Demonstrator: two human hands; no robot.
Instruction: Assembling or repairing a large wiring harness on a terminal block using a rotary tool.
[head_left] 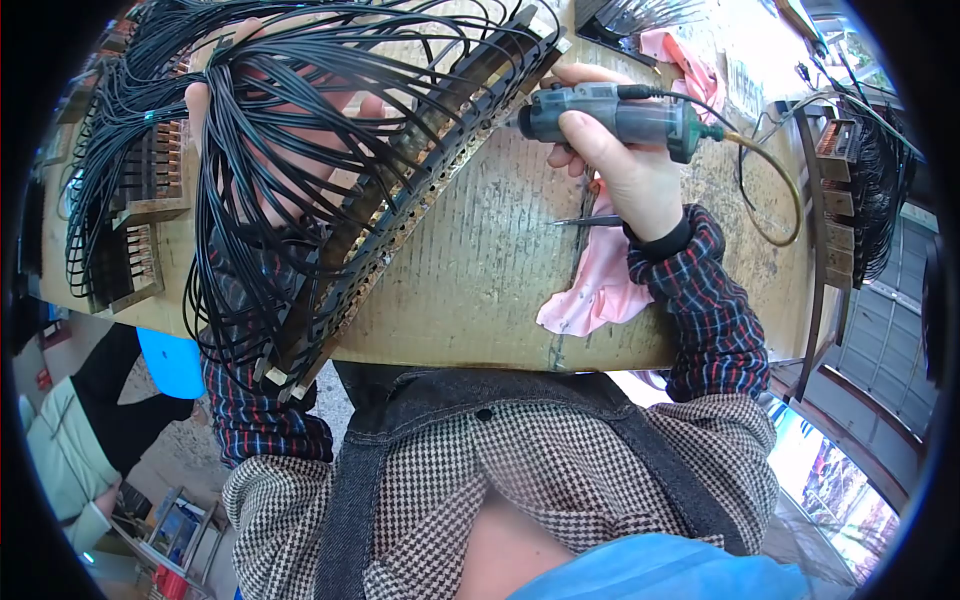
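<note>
A thick bundle of thin black cables (290, 90) fans out from a tie at the upper left. My left hand (300, 150) is behind and among these cables, its fingers wrapped round the bundle and partly hidden. The cable ends run into a long, dark, slotted bar fixture (400, 215), which slants across the table. My right hand (630, 170) grips a translucent grey, cylindrical hand-held tool (650, 122) with a dark nose, a cord and a yellowish hose. The tool's nose is close to the upper part of the fixture, pointing left; a gap shows between them.
Tweezers (590, 220) lie across a pink cloth (605, 275) beneath my right wrist. More cable-filled fixtures stand at the left (150, 190) and on a rack at the right (840, 200). Another pink cloth (690, 65) lies at the back. A person (70, 440) is at lower left, near a blue stool (168, 362).
</note>
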